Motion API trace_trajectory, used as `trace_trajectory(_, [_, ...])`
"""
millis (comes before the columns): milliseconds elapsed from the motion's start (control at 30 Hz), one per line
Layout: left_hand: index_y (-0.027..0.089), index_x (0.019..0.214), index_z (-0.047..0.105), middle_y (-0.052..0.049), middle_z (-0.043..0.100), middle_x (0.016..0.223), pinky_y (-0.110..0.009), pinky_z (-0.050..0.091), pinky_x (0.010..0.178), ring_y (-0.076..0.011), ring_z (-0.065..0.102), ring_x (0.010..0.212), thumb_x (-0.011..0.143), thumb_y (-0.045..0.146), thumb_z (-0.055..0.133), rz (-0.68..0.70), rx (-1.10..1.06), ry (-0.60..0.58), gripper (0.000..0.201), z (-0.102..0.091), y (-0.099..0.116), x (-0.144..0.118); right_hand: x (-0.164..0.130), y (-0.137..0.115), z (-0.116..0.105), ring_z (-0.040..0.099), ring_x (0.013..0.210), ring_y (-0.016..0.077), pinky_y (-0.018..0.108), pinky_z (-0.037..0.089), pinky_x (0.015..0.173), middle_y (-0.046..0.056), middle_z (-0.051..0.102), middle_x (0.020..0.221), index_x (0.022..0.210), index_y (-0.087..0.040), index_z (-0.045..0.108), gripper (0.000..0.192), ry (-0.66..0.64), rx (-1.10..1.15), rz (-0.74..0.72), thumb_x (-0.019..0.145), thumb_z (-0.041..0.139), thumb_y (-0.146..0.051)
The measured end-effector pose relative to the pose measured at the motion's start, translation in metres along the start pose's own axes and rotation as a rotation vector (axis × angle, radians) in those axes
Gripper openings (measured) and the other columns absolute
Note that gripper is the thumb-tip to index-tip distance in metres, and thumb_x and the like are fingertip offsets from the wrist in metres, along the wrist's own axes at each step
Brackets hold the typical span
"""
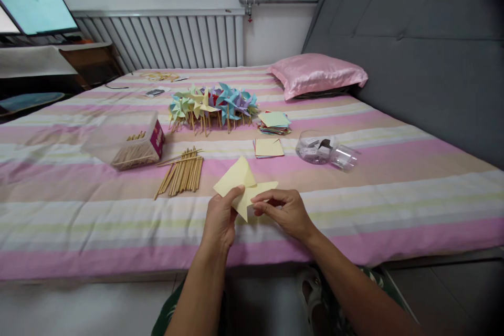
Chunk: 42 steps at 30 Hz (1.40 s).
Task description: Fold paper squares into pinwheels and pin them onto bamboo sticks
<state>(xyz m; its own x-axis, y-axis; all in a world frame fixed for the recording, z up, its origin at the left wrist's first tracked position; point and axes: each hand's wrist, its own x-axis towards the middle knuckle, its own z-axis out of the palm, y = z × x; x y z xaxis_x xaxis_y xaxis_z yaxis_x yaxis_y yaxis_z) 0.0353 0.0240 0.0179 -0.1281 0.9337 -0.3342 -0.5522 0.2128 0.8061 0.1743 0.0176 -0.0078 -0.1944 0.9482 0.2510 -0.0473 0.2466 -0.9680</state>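
Note:
Both hands hold a pale yellow folded paper (241,182) above the near edge of the striped bed (394,205). My left hand (220,220) pinches its lower left part. My right hand (283,211) pinches the lower right part near the centre. Just beyond lies a loose bundle of wooden sticks (181,174). A small stack of yellow paper squares (268,147) lies past the paper, and a heap of finished paper pinwheels (212,106) in blue, green, yellow and purple sits farther back.
A clear plastic box (122,139) with sticks lies left. A stack of coloured paper (274,122) and a tipped clear jar (325,149) lie right. A pink pillow (317,74) rests by the grey headboard (413,47). A radiator (165,39) and monitor (35,6) stand behind.

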Motion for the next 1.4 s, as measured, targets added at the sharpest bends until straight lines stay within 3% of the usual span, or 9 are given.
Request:
trace_trajectory(333, [0.008, 0.085, 0.069, -0.007, 0.07, 0.079, -0.02, 0.045, 0.054, -0.0115, 0.06, 0.062, 0.055, 0.019, 0.076, 0.114, 0.081, 0.078, 0.033, 0.007, -0.006, -0.003, 0.002, 0.004, 0.004, 0.067, 0.057, 0.0157, 0.021, 0.048, 0.048, 0.001, 0.066, 0.062, 0.073, -0.018, 0.067, 0.017, 0.162, 0.062, 0.085, 0.07, 0.071, -0.034])
trace_trajectory(433, [0.009, 0.087, 0.069, -0.007, 0.07, 0.079, -0.021, 0.045, 0.057, -0.013, 0.061, 0.066, 0.055, 0.021, 0.076, 0.16, 0.111, 0.09, 0.035, 0.007, -0.008, -0.003, 0.003, 0.004, 0.004, 0.065, 0.058, 0.0125, 0.022, 0.05, 0.053, 0.006, 0.069, 0.089, 0.072, -0.017, 0.066, 0.018, 0.195, 0.049, 0.047, 0.071, 0.07, -0.034])
trace_trajectory(500, [0.009, 0.087, 0.069, -0.007, 0.071, 0.079, -0.022, 0.046, 0.061, -0.0145, 0.062, 0.07, 0.055, 0.021, 0.076, 0.172, 0.13, 0.096, 0.035, 0.008, -0.009, -0.003, 0.004, 0.004, 0.003, 0.064, 0.062, 0.0107, 0.023, 0.05, 0.055, 0.009, 0.062, 0.112, 0.071, -0.016, 0.066, 0.018, 0.215, 0.017, 0.013, 0.072, 0.068, -0.034])
trace_trajectory(567, [0.008, 0.087, 0.07, -0.008, 0.071, 0.08, -0.024, 0.047, 0.063, -0.0155, 0.062, 0.07, 0.055, 0.022, 0.077, 0.181, 0.153, 0.105, 0.036, 0.009, -0.01, -0.003, 0.004, 0.004, 0.002, 0.063, 0.064, 0.0104, 0.022, 0.048, 0.055, 0.01, 0.057, 0.12, 0.07, -0.016, 0.066, 0.019, 0.233, -0.034, 0.0, 0.073, 0.067, -0.034])
trace_trajectory(1033, [0.008, 0.08, 0.071, -0.011, 0.072, 0.084, -0.027, 0.048, 0.066, -0.0204, 0.064, 0.075, 0.059, 0.026, 0.075, 0.288, 0.315, 0.08, 0.028, 0.009, -0.015, -0.002, 0.007, 0.009, 0.001, 0.06, 0.063, 0.011, 0.024, 0.048, 0.053, 0.01, 0.059, 0.117, 0.069, -0.017, 0.066, 0.02, 0.299, -0.141, -0.008, 0.072, 0.066, -0.036])
trace_trajectory(1233, [0.009, 0.079, 0.072, -0.01, 0.072, 0.082, -0.026, 0.048, 0.064, -0.0202, 0.065, 0.073, 0.059, 0.026, 0.074, 0.299, 0.325, 0.061, 0.026, 0.009, -0.016, -0.002, 0.007, 0.009, 0.001, 0.062, 0.073, 0.0151, 0.024, 0.047, 0.054, 0.01, 0.059, 0.115, 0.067, -0.017, 0.066, 0.018, 0.311, -0.151, -0.005, 0.072, 0.066, -0.035])
trace_trajectory(1400, [0.009, 0.079, 0.072, -0.01, 0.072, 0.081, -0.026, 0.048, 0.061, -0.0195, 0.065, 0.069, 0.059, 0.026, 0.074, 0.297, 0.329, 0.064, 0.027, 0.01, -0.017, -0.002, 0.007, 0.009, 0.001, 0.059, 0.063, 0.0111, 0.023, 0.046, 0.051, 0.01, 0.059, 0.115, 0.066, -0.017, 0.064, 0.018, 0.321, -0.149, 0.004, 0.07, 0.067, -0.033])
